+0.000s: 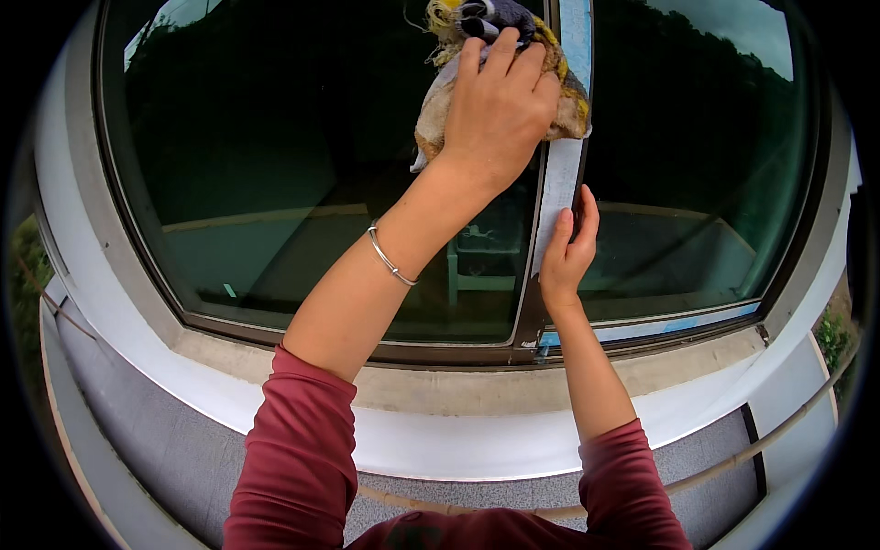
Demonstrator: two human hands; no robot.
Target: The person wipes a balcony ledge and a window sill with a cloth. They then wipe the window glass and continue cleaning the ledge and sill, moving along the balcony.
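Note:
My left hand (pixel 502 110) presses a worn, bunched-up cloth rag (pixel 432 134) against the upper part of the window. The rag is brown, grey and yellow with frayed threads at its top left, and it overlaps both the dark glass pane (pixel 275 137) and the upright stile (pixel 558 175). My thumb is hidden on that side. Lower down, my right hand (pixel 569 258) holds the stile's right edge, thumb on its face and fingers along the dark side. Whitish-blue protective film covers the stile's face, torn away near the bottom.
A second glass pane (pixel 687 158) lies right of the stile, with blue film (pixel 660 326) along its bottom rail. Below runs a concrete sill (pixel 467 388) above a white wall band (pixel 467 443). A bamboo pole (pixel 742 454) crosses low behind my body. Grey ledge walls (pixel 89 426) stand at the left.

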